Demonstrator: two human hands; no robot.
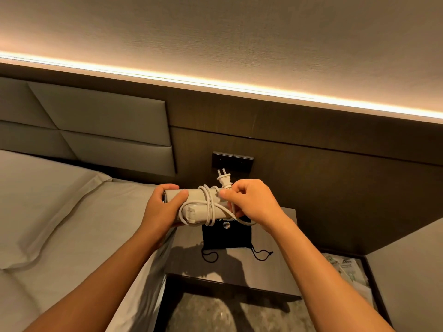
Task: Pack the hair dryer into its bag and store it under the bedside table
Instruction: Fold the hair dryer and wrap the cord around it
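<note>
- My left hand [163, 207] grips the folded hair dryer [196, 207]; my right hand [251, 202] pinches its wound cord [211, 202].
- The bag [226, 236] lies flat on the surface [239, 271], below the dryer.
- I judge that bagging and storing remain.

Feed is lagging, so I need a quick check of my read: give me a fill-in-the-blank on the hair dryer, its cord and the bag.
1. The white cord is wound around the folded ____.
2. The plug sticks up beside the ____ hand.
3. The black drawstring bag lies on the bedside ____.
4. The bed is on the person's ____ side.

Missing words: hair dryer; right; table; left
</note>
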